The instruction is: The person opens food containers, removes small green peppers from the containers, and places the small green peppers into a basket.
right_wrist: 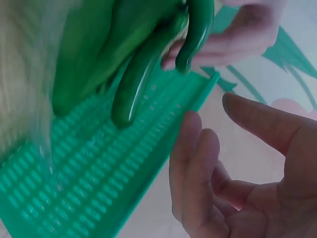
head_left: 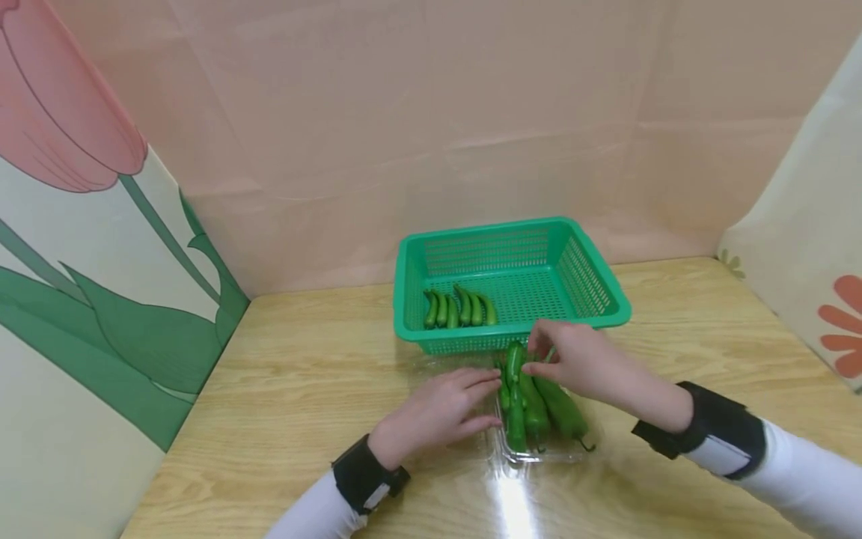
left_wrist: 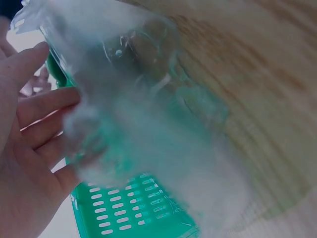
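Note:
A clear plastic box [head_left: 547,455] stands in front of the basket, with several green peppers [head_left: 536,412] of different sizes in it. My left hand [head_left: 441,410] is at the box's left side, fingers extended toward the peppers; in the left wrist view the fingers [left_wrist: 49,104] lie beside clear plastic [left_wrist: 143,64]. Over the box's far right part hovers my right hand [head_left: 579,363]. Its thumb and fingertips [right_wrist: 208,141] stand apart in the right wrist view, nothing between them, close to a slim green pepper [right_wrist: 143,74].
The green plastic basket [head_left: 609,303] stands just beyond the box, against the pink backdrop [head_left: 471,150]. Several small green peppers [head_left: 453,311] lie in its front left part, side by side. Wooden tabletop [head_left: 283,389] extends to both sides.

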`<state>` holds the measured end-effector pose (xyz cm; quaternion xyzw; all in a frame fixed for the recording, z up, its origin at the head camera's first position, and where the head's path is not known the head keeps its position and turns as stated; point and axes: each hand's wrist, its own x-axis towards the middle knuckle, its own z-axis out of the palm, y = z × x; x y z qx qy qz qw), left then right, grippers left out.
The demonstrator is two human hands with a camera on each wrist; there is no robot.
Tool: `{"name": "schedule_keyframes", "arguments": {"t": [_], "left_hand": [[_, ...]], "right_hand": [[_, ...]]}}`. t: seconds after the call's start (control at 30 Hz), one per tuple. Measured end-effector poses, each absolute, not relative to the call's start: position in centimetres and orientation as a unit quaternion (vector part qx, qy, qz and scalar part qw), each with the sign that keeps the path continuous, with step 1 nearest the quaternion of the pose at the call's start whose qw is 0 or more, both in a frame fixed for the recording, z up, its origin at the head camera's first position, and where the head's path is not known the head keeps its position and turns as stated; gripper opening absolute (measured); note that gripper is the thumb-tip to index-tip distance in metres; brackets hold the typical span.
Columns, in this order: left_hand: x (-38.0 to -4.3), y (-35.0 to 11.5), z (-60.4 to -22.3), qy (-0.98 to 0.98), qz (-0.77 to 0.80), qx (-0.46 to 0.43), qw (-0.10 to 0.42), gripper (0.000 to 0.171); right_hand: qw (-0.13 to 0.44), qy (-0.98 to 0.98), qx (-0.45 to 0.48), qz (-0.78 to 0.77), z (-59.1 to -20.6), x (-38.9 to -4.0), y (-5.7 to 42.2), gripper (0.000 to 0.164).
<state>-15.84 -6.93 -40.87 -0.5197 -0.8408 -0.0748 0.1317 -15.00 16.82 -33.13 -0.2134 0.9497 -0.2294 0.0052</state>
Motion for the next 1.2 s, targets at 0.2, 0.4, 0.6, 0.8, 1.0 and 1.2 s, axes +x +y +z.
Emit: {"name": "schedule_keyframes", "arguments": {"t": [0.2, 0.4, 0.6, 0.8, 1.0, 1.2], "left_hand": [[-15.8, -7.0, -40.9, -0.842, -0.072, -0.518, 0.130, 0.057], [-15.8, -7.0, -41.0, -0.842, -0.073, -0.519, 0.129, 0.056], [-15.8, -6.9, -40.9, -0.844, -0.072, -0.517, 0.125, 0.056], [-15.8, -7.0, -40.8, -0.845, -0.070, -0.516, 0.122, 0.056], [-15.7, -7.1, -40.8, -0.842, -0.067, -0.518, 0.130, 0.056], [-15.7, -7.1, -40.9, -0.840, -0.065, -0.521, 0.135, 0.055]], "right_hand": [[0.033, 0.946, -0.219, -0.237, -34.3, -13.6, 16.4, 0.026], [0.049, 0.943, -0.220, -0.245, -35.2, -12.6, 16.2, 0.027], [0.056, 0.947, -0.211, -0.237, -35.8, -11.9, 15.9, 0.028], [0.028, 0.954, -0.213, -0.209, -36.3, -11.4, 15.5, 0.029], [0.007, 0.961, -0.207, -0.181, -36.9, -11.3, 15.0, 0.033], [-0.007, 0.965, -0.207, -0.162, -37.3, -11.2, 14.7, 0.035]]}}
